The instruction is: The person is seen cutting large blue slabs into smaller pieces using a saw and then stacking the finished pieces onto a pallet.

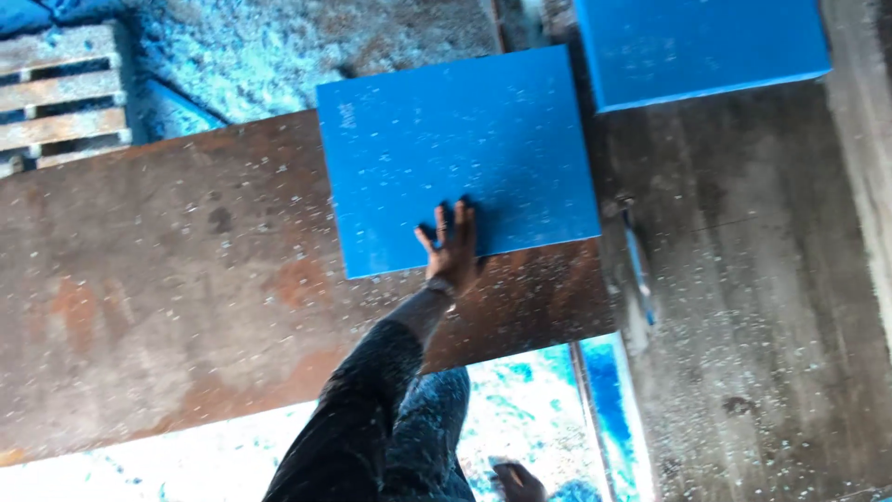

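My left hand (452,249) lies flat, fingers spread, on the near edge of a blue rectangular board (455,153). The board rests on a rusty brown metal tabletop (167,288) and is speckled with pale chips. The hand presses on the board without gripping it. My dark sleeve (372,400) reaches up from the bottom of the view. My right hand is out of sight.
A second blue board (697,42) lies at the upper right on a grey dusty surface (762,279). A narrow slot with a thin blade-like strip (639,270) separates the two surfaces. Wooden pallet slats (60,93) sit at upper left. My foot (518,482) is below.
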